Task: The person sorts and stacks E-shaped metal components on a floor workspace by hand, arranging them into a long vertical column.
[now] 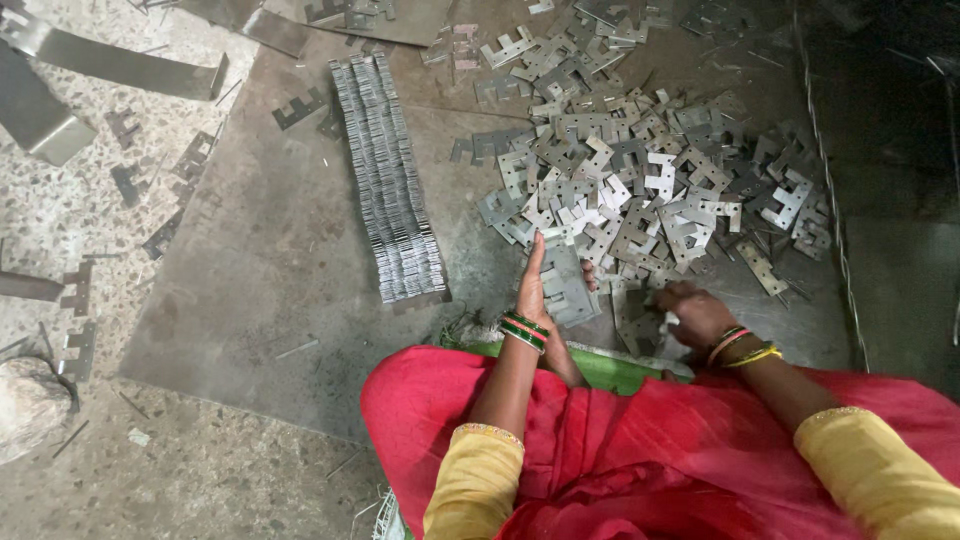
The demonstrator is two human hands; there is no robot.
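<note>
My left hand [535, 290] stands upright, fingers straight, bracing a small stack [566, 285] of flat metal plates held on edge just to its right. My right hand [697, 315] lies palm down, fingers curled on loose plates [636, 312] at the near edge of the pile [640, 180]. The stack sits between my hands, nearer the left; the pile spreads ahead and right. The finished row [388, 180] runs lengthwise away from me, to the left.
</note>
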